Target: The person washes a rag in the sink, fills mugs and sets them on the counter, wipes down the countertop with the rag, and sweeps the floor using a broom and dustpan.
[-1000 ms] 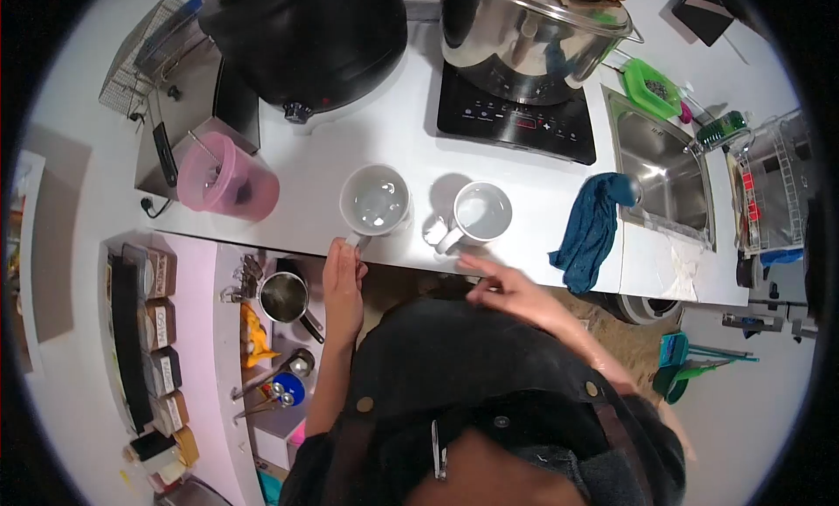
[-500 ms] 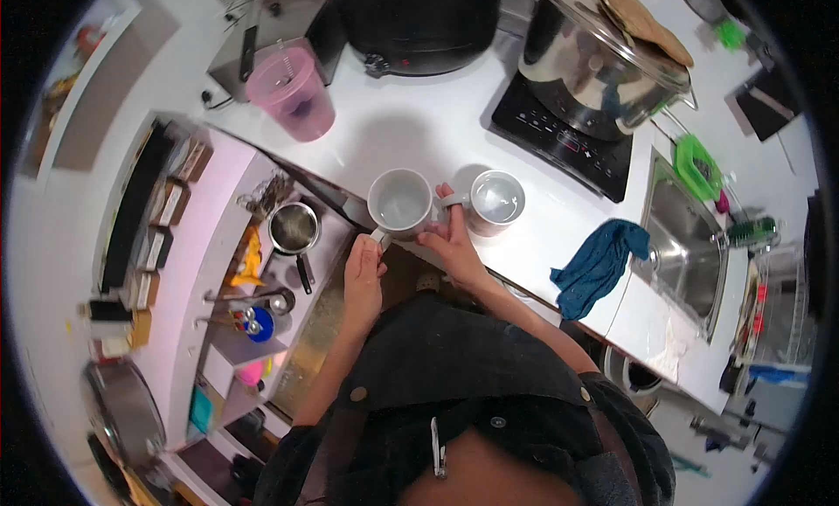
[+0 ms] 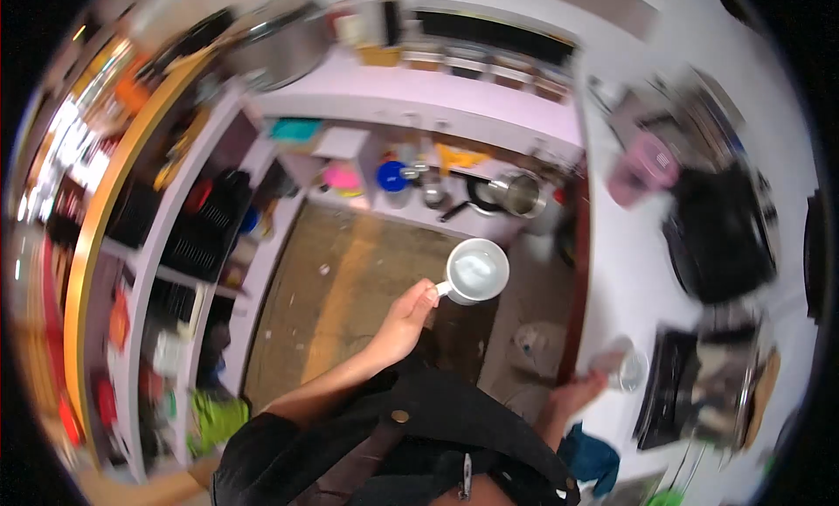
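Observation:
My left hand (image 3: 409, 321) is closed on the handle of a white mug (image 3: 476, 272), which is held upright over the floor with clear liquid in it. To the right, by the counter's edge, my right hand (image 3: 578, 392) is smeared by motion. Its fingers reach to the side of a second, smaller mug (image 3: 628, 370) at the counter. Whether they grip its handle is too blurred to tell.
On the counter (image 3: 612, 270) are a pink container (image 3: 643, 169), a black appliance (image 3: 722, 235), a large pot and a blue cloth (image 3: 590, 459). Shelves hold pans (image 3: 517, 194), jars and utensils. Brown floor (image 3: 336, 287) lies between the shelving units.
The view has turned toward the shelves and floor. The larger mug has left the counter in my left hand. My right hand, earlier between the two mugs, is now apart from the larger one.

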Available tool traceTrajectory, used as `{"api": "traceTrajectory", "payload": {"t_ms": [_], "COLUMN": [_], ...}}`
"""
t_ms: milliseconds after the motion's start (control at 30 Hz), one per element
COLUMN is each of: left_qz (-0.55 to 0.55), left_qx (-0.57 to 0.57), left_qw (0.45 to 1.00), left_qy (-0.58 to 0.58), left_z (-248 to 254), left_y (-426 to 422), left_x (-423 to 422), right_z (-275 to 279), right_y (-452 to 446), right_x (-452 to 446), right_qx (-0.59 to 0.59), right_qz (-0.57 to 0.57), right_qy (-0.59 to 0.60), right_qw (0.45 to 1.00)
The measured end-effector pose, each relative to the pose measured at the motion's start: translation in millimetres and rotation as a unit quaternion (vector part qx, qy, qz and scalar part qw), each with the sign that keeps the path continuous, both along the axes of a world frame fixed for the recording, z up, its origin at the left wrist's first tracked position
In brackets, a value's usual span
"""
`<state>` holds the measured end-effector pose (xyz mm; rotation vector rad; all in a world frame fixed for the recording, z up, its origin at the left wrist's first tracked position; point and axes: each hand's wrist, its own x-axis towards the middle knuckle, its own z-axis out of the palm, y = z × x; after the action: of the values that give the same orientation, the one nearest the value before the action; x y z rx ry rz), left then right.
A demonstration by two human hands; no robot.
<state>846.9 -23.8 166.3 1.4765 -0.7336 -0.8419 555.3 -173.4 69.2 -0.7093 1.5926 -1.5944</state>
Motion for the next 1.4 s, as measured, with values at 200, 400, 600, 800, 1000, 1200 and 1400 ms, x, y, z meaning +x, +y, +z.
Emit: {"api": "traceTrajectory", "payload": {"t_ms": [200, 400, 600, 800, 1000, 1200, 1400], "left_qz": [0.160, 0.282, 0.406, 0.521, 0.617, 0.664, 0.753], "left_qx": [-0.040, -0.060, -0.049, -0.003, -0.064, -0.081, -0.062], "left_qw": [0.986, 0.956, 0.913, 0.853, 0.781, 0.736, 0.640], "left_qy": [0.037, 0.050, 0.005, -0.031, -0.069, -0.104, -0.136], "left_z": [-3, 4, 28, 53, 101, 140, 155], "left_y": [112, 237, 394, 555, 676, 775, 844], "left_x": [25, 66, 118, 169, 237, 325, 420], "right_z": [13, 48, 89, 119, 176, 204, 221], "right_y": [22, 77, 160, 239, 384, 546, 703], "right_x": [-49, -2, 130, 303, 512, 705, 853], "right_qx": [-0.045, -0.069, -0.058, -0.053, 0.022, 0.018, 0.039], "right_qz": [0.151, 0.258, 0.406, 0.729, 0.886, 0.960, 0.970], "right_qy": [-0.027, 0.037, 0.015, -0.136, -0.182, -0.207, -0.231], "right_qw": [0.987, 0.963, 0.912, 0.669, 0.426, 0.190, 0.071]}}
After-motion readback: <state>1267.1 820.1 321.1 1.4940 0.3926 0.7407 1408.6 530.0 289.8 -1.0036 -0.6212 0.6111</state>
